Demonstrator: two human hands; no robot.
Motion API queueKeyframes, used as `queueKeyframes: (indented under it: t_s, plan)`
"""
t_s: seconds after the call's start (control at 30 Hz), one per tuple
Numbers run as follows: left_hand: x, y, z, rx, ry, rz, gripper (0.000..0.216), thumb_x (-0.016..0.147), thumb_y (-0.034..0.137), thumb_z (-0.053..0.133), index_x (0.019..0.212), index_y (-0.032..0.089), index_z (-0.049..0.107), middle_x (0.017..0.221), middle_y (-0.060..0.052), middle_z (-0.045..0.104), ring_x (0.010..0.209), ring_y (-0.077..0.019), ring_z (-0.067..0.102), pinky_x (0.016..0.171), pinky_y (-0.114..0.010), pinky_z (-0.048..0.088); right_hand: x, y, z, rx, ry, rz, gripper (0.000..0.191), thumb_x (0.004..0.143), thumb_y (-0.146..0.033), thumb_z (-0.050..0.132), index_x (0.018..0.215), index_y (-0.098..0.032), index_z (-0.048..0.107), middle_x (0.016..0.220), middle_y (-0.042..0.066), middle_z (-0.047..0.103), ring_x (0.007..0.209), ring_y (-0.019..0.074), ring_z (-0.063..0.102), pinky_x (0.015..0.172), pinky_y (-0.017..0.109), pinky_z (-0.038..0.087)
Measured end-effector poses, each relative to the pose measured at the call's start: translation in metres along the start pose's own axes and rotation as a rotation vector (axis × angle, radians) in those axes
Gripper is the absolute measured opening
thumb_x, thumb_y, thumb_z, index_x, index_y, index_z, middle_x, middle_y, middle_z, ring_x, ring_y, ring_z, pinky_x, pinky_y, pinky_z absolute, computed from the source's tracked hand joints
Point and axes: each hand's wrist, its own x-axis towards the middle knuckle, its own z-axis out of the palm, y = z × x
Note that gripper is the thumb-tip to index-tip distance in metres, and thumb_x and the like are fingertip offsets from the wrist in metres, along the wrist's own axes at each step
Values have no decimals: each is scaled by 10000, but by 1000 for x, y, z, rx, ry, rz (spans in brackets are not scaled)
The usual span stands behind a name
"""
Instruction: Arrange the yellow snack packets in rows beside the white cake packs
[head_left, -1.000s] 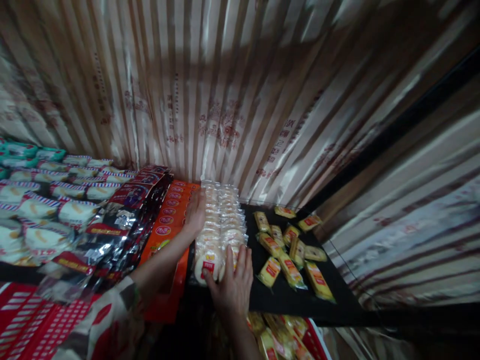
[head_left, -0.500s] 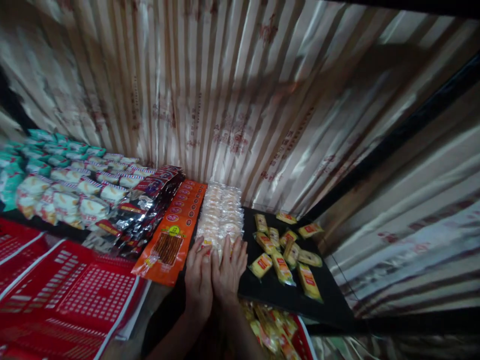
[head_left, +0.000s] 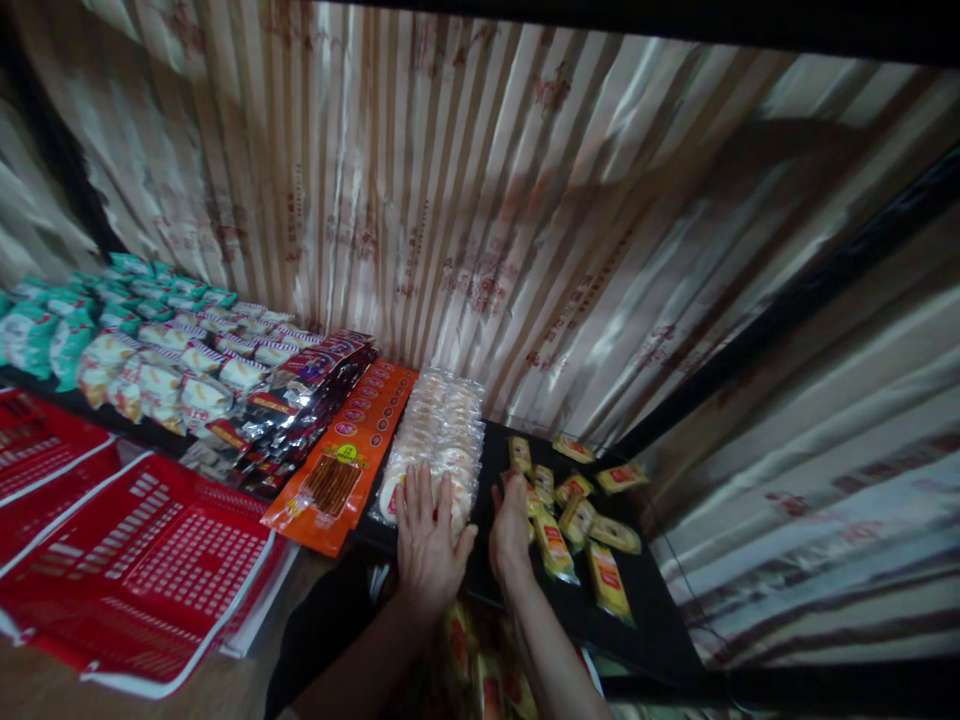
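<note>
Hanging curtain: beige and brown pleated fabric with faint reddish print runs along the far side, its soft vertical folds catching a satiny shine.
Supporting shelf: a flat, matte black board reaches from left to right below the curtain.
Basket: a red perforated plastic basket with a white rim sits at near left, its walls pierced by slots and small squares.
Left rows: puffy teal packets lie at the far left, beside plump white packets with striped edges.
Dark stack: glossy black-and-red flat pouches overlap in a slanting pile, creased and reflective.
Orange pouch: a long, flat orange plastic pouch shows brown sticks on its near part.
White rounds: pale, disc-shaped snacks in crinkly clear film stand in two close rows on the shelf, right of the orange pouch; red labels mark the near end.
Left hand: the hand lies palm down over that near end, fingers extended and slightly parted, grasping nothing visible.
Right hand: the hand is edge-on just right of the rows, fingers together and bent; whether it grips anything I cannot tell.
Yellow packets: small oblong clear-wrapped pieces with red labels lie scattered at right.
</note>
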Motion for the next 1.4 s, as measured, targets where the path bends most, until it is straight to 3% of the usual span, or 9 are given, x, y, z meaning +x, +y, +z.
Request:
queueKeyframes:
  t_s: [0.13,0.33,0.57,0.73,0.87,0.97,1.07,1.23,1.4]
  plan:
    - [3,-7,17,125,101,78,676,788,521,525,1378,238,354,1486,-109,266,1382,-337,159,1087,-542,215,22,-5,9,186,-34,83,760,828,-635,272,1430,-174,220,1516,48,186,1380,159,195,1104,339,245]
    - [9,-7,30,187,204,42,729,733,588,558,1346,220,418,1463,-131,309,1367,-357,192,1078,-531,233,52,-5,25,264,-65,178,708,819,-632,337,1402,-230,306,1498,-2,236,1376,147,211,1120,316,214]
    - [18,-10,32,209,202,-9,668,729,502,591,1312,198,468,1443,-131,341,1361,-385,176,1067,-560,227,58,5,45,431,-181,373,708,750,-684,450,1322,-267,443,1272,14,574,1108,215,576,926,346,465]
    - [20,-10,32,179,209,-21,628,732,451,601,1296,200,485,1438,-116,352,1361,-380,176,1072,-570,211,50,3,50,519,-206,359,609,745,-641,510,1222,-263,544,1042,-10,698,960,188,643,843,306,503]
    - [19,-8,30,152,228,-19,586,760,420,590,1294,203,484,1434,-103,361,1369,-360,172,1087,-556,203,65,5,45,488,-142,306,576,774,-635,467,1207,-266,556,1141,-11,657,1101,179,574,959,317,441]
    - [19,-7,29,142,248,-12,562,771,420,584,1279,197,497,1431,-109,360,1369,-361,175,1086,-555,211,89,10,43,423,-33,248,591,804,-613,427,1261,-246,509,1366,1,481,1280,157,406,1096,318,274]
    - [19,-7,28,149,259,2,559,777,421,580,1276,183,495,1428,-121,359,1366,-360,186,1084,-546,222,115,13,43,435,-87,267,637,819,-618,387,1308,-215,457,1445,43,362,1327,166,334,1124,361,200]
    - [20,-9,28,175,239,7,574,772,428,582,1285,190,485,1417,-118,376,1365,-367,184,1074,-537,233,145,12,52,503,-177,246,618,841,-629,308,1274,-226,488,1429,43,394,1326,167,337,1121,391,205]
    - [22,-10,29,185,210,-15,553,768,428,581,1274,218,499,1419,-104,374,1349,-361,227,1070,-535,230,163,14,67,537,-101,249,595,848,-635,262,1262,-270,484,1424,16,404,1299,158,381,1098,388,272]
